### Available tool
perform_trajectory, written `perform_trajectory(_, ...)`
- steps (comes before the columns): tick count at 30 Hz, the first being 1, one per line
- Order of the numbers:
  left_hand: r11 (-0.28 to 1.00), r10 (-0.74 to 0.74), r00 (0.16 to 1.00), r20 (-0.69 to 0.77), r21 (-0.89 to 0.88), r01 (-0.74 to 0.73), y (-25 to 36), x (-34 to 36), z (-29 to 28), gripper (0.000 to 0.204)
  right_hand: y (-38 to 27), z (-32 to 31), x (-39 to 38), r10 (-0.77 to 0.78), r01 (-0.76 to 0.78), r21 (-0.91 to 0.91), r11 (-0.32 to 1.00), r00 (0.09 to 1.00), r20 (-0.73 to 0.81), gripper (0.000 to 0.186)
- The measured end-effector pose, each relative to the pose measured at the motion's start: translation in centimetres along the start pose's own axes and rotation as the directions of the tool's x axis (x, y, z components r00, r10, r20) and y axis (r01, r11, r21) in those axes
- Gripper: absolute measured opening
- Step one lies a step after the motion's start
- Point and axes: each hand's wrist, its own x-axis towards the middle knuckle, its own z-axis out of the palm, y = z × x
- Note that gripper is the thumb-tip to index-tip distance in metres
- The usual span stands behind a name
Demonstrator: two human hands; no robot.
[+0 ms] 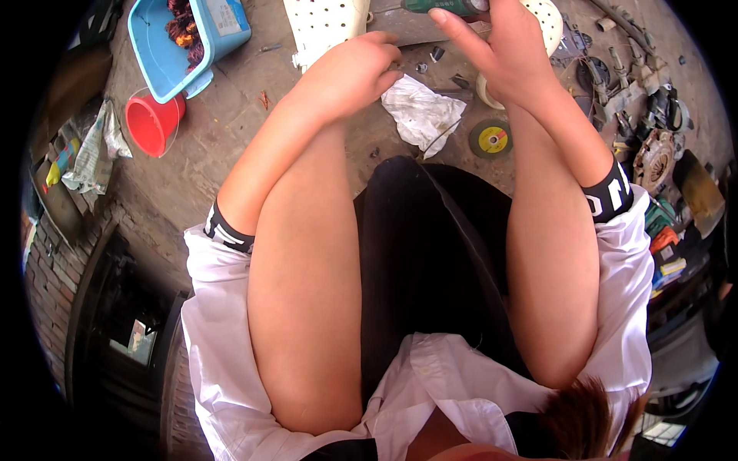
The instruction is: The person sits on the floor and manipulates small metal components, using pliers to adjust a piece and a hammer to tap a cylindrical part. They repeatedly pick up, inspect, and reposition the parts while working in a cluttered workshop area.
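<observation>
My right hand [511, 54] is at the top edge, beside a green tool with a rounded body [442, 6]. Its thumb lies along the tool; the other fingers and most of the tool are cut off. My left hand [350, 69] hangs with bent, parted fingers and nothing visible in them, near the left end of a flat grey-brown bar [427, 29]. That bar lies between my two cream clogs, the left clog [327, 27] and the right clog [544, 23]. Below the bar are a crumpled white cloth or paper [421, 114] and a round disc with a yellow label [505, 139].
At the upper left stands a blue basin [157, 54] holding dark red and orange pieces, with a red bucket [146, 121] beside it. Several metal parts, including a round clutch-like plate [653, 160], crowd the right side. A brick wall [50, 284] runs along the left.
</observation>
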Motion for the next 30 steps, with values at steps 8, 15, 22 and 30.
perform_trajectory(8, 0.945, -0.114, 0.871, -0.478, -0.324, -0.054, 0.1, 1.8, -3.3, 0.055, -1.2, 0.7, 3.1, -0.097, 0.1, -0.016, 0.995, 0.989, 0.113, 0.036)
perform_trajectory(15, 0.861, -0.348, 0.848, -0.4, -0.494, 0.121, -0.2, 3.1, -4.9, 0.036, 0.5, -3.3, 4.5, 0.082, -0.082, 0.01, 0.997, 0.974, -0.211, 0.022)
perform_trajectory(22, 0.937, -0.279, 0.892, -0.355, -0.304, 0.172, 0.6, 3.1, -6.0, 0.031, 10.3, -9.3, -0.8, 0.306, -0.451, -0.226, 0.863, 0.824, -0.476, 0.025)
perform_trajectory(30, 0.996, -0.054, 0.974, -0.219, -0.077, 0.038, 0.3, 4.3, -8.4, 0.028, 21.9, -13.6, -5.1, 0.132, -0.478, -0.698, 0.533, 0.862, -0.49, 0.046)
